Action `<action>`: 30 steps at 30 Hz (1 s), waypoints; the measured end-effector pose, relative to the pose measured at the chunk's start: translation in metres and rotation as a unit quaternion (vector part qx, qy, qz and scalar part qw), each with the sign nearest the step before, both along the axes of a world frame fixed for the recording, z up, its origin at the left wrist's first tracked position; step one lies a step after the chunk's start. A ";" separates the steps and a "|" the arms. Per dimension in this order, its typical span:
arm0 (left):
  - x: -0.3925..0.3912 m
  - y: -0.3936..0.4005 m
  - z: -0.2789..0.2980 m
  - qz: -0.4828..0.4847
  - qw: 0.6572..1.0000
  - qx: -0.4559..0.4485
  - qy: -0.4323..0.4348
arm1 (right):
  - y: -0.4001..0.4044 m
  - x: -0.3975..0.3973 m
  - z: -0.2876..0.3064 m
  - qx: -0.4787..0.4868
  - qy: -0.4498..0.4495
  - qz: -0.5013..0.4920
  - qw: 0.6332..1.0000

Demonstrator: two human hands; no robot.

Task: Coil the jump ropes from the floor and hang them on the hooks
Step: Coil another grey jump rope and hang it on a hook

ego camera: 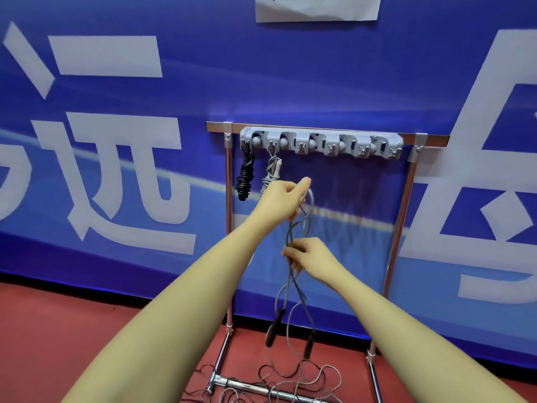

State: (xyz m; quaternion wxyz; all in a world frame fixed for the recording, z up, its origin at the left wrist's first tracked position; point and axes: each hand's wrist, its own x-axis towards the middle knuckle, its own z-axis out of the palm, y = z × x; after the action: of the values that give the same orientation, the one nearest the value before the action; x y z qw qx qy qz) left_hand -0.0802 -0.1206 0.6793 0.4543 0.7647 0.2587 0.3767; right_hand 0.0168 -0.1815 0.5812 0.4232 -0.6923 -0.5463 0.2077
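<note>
Grey jump rope (pixel 290 289) held in both hands before the hook rack (pixel 321 144).
Head view: left hand (pixel 283 200) pinches the rope's top loops, right hand (pixel 309 257) grips the strands lower down; black handles (pixel 273 331) dangle (more rope lies on the red floor (pixel 72 330)); black coiled rope (pixel 245 177) and white coiled rope (pixel 271 174) hang on hooks.

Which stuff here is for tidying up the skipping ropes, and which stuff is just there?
For the job:
- grey rope, held by left hand and right hand
- hook rail
- black coiled rope and white coiled rope, already hung
- loose ropes on the floor

Just there:
- blue banner
- white paper
</note>
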 end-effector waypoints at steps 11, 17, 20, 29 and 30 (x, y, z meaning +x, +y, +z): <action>-0.012 -0.008 -0.098 -0.065 0.987 -0.017 0.144 | 0.006 0.019 0.043 0.200 0.181 -0.091 0.959; -0.007 0.003 -0.090 -0.016 0.997 0.010 0.073 | 0.009 0.020 0.059 0.238 0.255 -0.099 0.932; -0.008 0.008 -0.079 0.023 0.998 0.007 0.059 | 0.007 0.023 0.058 0.222 0.274 -0.089 0.931; 0.000 0.018 -0.038 0.094 0.994 -0.043 0.034 | -0.015 0.007 0.010 -0.052 0.099 0.027 0.993; 0.000 0.020 -0.038 0.100 0.993 -0.049 0.050 | -0.014 0.003 0.010 -0.051 0.115 0.026 0.992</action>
State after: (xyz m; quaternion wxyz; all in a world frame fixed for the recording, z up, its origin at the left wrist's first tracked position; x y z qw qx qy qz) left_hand -0.0802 -0.1003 0.6416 0.4374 0.7297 0.3743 0.3689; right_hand 0.0202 -0.1955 0.5908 0.4415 -0.6701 -0.5006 0.3247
